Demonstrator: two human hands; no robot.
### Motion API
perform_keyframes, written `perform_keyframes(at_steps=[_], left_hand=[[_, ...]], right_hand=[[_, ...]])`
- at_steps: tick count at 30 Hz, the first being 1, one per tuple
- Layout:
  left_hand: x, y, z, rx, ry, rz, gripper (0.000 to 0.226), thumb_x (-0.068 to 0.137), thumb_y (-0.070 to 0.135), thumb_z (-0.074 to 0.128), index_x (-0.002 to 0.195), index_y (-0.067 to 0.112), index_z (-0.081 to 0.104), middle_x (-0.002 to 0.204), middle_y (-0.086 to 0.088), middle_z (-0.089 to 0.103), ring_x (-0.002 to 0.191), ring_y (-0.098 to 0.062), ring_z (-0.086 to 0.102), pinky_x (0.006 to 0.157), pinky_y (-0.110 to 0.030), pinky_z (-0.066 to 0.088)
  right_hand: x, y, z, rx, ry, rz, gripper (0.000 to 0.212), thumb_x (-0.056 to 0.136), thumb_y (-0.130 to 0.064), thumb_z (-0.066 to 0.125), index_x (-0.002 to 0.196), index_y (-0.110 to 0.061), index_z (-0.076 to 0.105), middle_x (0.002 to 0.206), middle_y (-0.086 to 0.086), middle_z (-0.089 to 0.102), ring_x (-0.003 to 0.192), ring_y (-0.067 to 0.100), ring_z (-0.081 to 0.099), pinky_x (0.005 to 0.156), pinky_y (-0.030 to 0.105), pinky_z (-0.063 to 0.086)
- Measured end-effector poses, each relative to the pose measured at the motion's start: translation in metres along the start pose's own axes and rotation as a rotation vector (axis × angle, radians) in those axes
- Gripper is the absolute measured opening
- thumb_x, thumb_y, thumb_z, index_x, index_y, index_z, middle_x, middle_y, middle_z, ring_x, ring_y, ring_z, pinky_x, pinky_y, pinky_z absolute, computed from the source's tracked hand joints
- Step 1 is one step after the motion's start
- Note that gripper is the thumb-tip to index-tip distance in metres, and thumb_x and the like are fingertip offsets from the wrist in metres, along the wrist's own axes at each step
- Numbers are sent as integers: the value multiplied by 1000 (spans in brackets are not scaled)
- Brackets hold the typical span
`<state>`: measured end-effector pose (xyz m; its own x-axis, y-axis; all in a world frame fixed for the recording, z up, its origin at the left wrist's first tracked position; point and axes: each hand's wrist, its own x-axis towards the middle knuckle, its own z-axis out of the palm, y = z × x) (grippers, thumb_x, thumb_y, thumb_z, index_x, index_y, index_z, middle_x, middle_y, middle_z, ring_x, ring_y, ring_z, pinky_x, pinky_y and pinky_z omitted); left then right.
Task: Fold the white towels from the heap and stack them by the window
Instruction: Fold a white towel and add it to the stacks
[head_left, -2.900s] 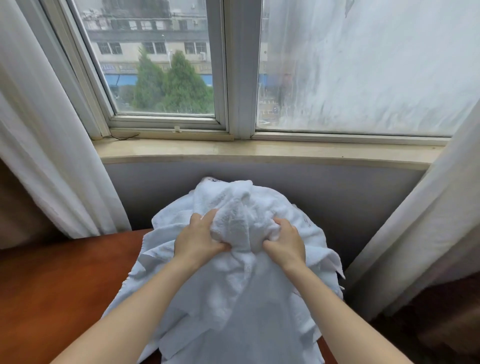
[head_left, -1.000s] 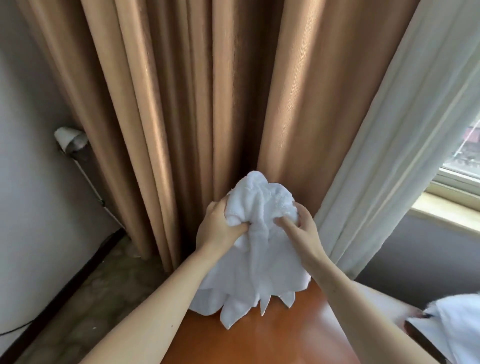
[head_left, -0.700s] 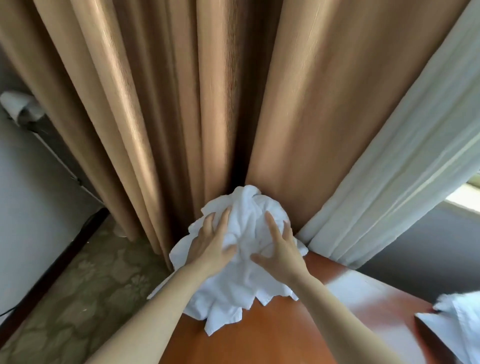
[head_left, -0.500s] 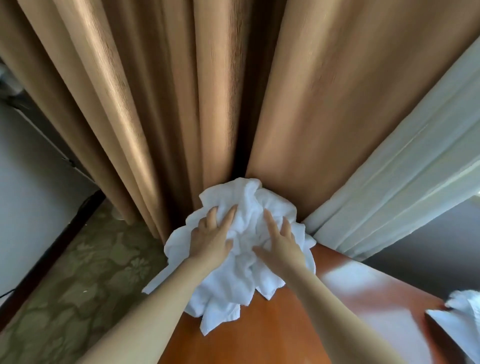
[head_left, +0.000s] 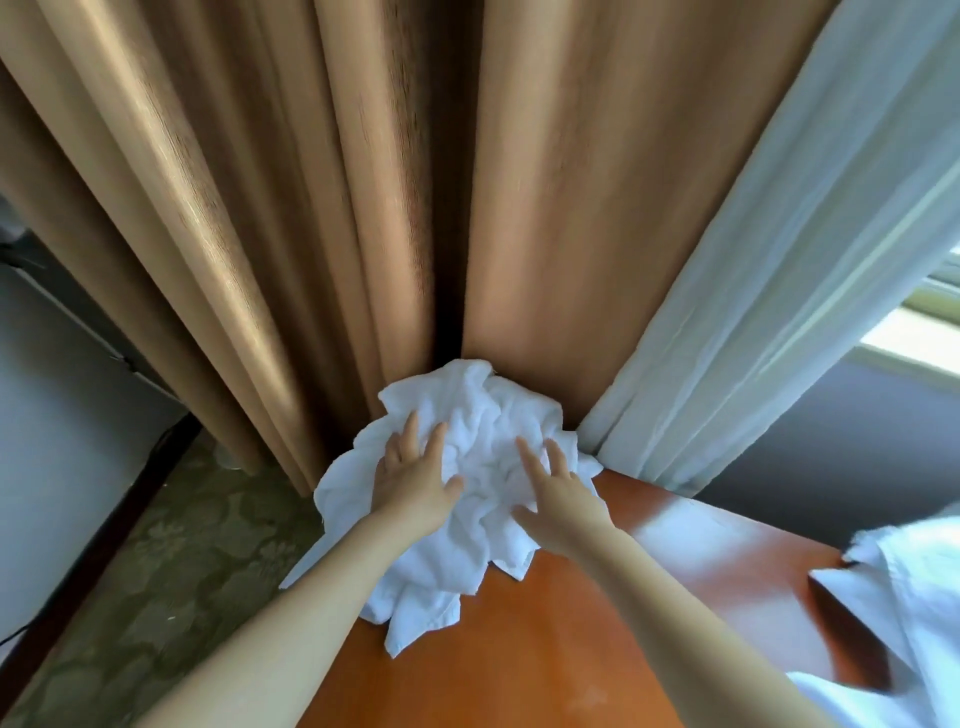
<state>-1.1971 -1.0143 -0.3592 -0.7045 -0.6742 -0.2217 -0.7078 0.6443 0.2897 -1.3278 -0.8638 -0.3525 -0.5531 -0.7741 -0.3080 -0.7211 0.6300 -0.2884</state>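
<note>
Left hand (head_left: 413, 486) and right hand (head_left: 558, 499) press flat on crumpled towel (head_left: 478, 436)

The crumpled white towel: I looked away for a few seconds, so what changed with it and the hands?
The white towel, gripped over the heap, was carried left to the table corner and released. The left hand and right hand now press it flat-palmed. It stays crumpled, unfolded.
</note>
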Motion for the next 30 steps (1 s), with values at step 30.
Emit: perform_keyframes(at_steps=[30], left_hand=[[-251, 442, 45, 116, -71, 860, 78, 95, 46, 52, 157, 24, 10, 163, -3, 8, 151, -22, 3, 122, -42, 8]], right_hand=[[-436, 318, -119, -18, 437, 529, 78, 86, -38, 60, 152, -26, 20, 152, 4, 29, 129, 30, 42, 102, 38, 37]])
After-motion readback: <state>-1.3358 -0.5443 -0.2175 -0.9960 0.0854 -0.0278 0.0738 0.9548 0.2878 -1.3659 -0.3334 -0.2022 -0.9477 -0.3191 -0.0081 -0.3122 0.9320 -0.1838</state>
